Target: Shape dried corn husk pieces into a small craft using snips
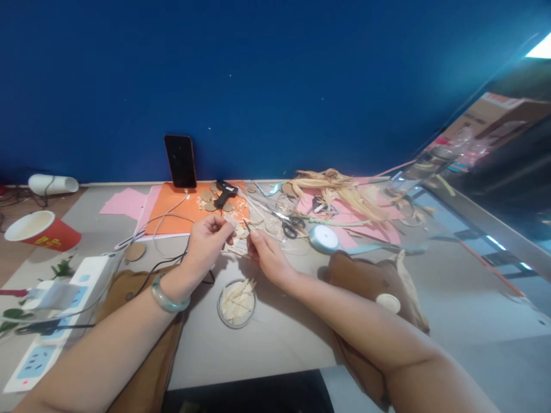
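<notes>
My left hand (pixel 210 240), with a jade-coloured bangle (pixel 169 295) on its wrist, is closed in a pinch. A pale scrap shows by its fingertips, but I cannot make out whether it is held. Close beside it, my right hand (pixel 270 257) pinches a thin dark stick-like piece (pixel 247 225) that points up and away. The two hands are apart by a small gap above the table. Just below them stands a round clear dish (pixel 236 304) holding pale, pointed, petal-like husk pieces.
Beyond the hands lie a black glue gun (pixel 225 194), scissors (pixel 291 225), a ribbon roll (pixel 323 238) and dried corn husks (pixel 331 183). A phone (pixel 181 162) leans on the blue wall. At left are a red paper cup (pixel 55 234) and a power strip (pixel 81 281) with cables.
</notes>
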### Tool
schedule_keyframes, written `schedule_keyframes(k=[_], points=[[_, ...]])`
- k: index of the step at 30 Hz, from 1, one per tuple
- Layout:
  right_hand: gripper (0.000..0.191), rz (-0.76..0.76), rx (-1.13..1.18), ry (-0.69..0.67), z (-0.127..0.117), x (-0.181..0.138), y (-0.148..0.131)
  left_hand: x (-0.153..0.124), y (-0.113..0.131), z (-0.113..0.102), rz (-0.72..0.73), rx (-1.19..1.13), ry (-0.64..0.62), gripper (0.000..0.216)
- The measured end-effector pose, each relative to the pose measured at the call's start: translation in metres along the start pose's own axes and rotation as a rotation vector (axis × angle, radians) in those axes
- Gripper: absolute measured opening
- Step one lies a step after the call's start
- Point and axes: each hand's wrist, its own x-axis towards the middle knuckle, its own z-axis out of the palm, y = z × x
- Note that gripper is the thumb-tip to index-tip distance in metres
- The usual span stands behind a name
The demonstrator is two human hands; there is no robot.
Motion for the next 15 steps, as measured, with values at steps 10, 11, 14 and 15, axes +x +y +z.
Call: schedule_keyframes(k=[10,11,14,15], points=[[0.047,0.002,-0.066,-0.020,-0.0004,0.0009,0.0036,-0.0006,0.0030,0.0015,0.044,0.037,0.041,0.016],[0.047,0.001,-0.072,-0.024,-0.0005,0.0010,0.0033,-0.0007,0.0027,0.0015,0.043,0.040,0.037,0.016],[0.048,-0.006,-0.085,-0.036,-0.0006,0.0011,0.0022,-0.0008,0.0019,0.0014,0.040,0.049,0.020,0.017],[0.048,-0.007,-0.086,-0.037,-0.0006,0.0012,0.0021,-0.0009,0.0019,0.0015,0.040,0.051,0.018,0.018]])
